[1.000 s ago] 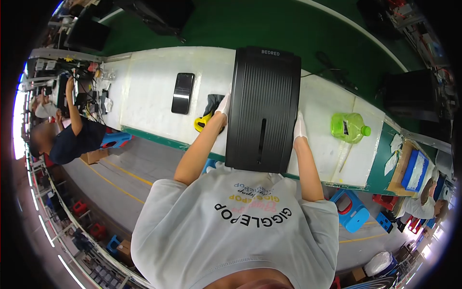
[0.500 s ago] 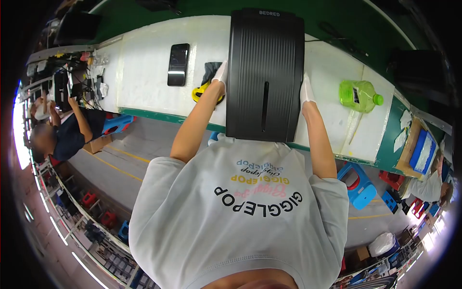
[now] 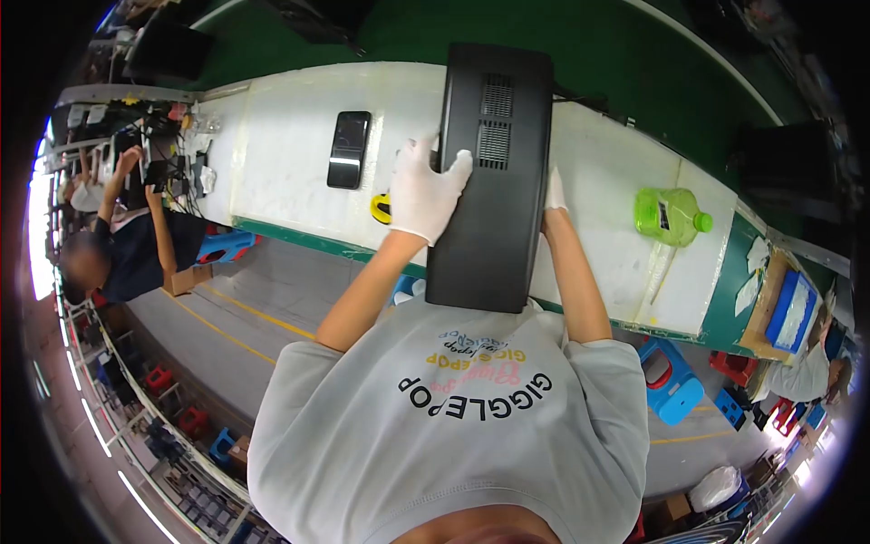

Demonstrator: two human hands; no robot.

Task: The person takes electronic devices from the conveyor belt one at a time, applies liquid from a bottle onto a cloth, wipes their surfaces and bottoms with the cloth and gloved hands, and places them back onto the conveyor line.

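A long black plastic appliance with two vent grilles stands over the white worktop, its near end against my shirt. My left hand, in a white glove, grips its left side, the thumb on the vented face and the fingertips at a dark recess in the edge. Along the opposite side, my right hand, also gloved, presses against the casing; its fingers are partly hidden. A yellow object, perhaps a tool, lies by my left hand, mostly covered by it.
On the worktop lie a black phone to the left and a green bottle to the right. A blue stool stands below the right edge. Another person works at the far left.
The appliance has turned, so its ribbed, slotted face is out of sight and a narrower vented face shows. My left hand has shifted onto this face; my right hand stays at the right side.
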